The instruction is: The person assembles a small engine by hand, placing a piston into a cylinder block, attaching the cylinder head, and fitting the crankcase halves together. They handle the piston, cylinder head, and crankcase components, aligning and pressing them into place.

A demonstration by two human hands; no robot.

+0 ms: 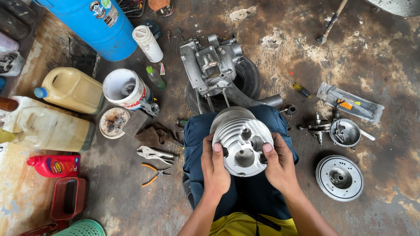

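Finned metal cylinder (242, 140) gripped by left hand (214, 168) and right hand (280, 166), engine case (212, 65) beyond

Probably a repair workshop: oil-stained floor (372, 57), engine block (212, 65), pliers (154, 174).

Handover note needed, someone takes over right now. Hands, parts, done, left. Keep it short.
Left hand and right hand: both grip the finned metal cylinder, held over the lap, thumbs on its face.
Engine casing lies on a tyre just ahead, studs pointing toward the lap.
Flywheel disc, crankshaft and small metal cover lie on the floor at right; locking pliers and orange-handled pliers at left.
Done: cylinder is off the casing.
Left: cannot tell from this view.
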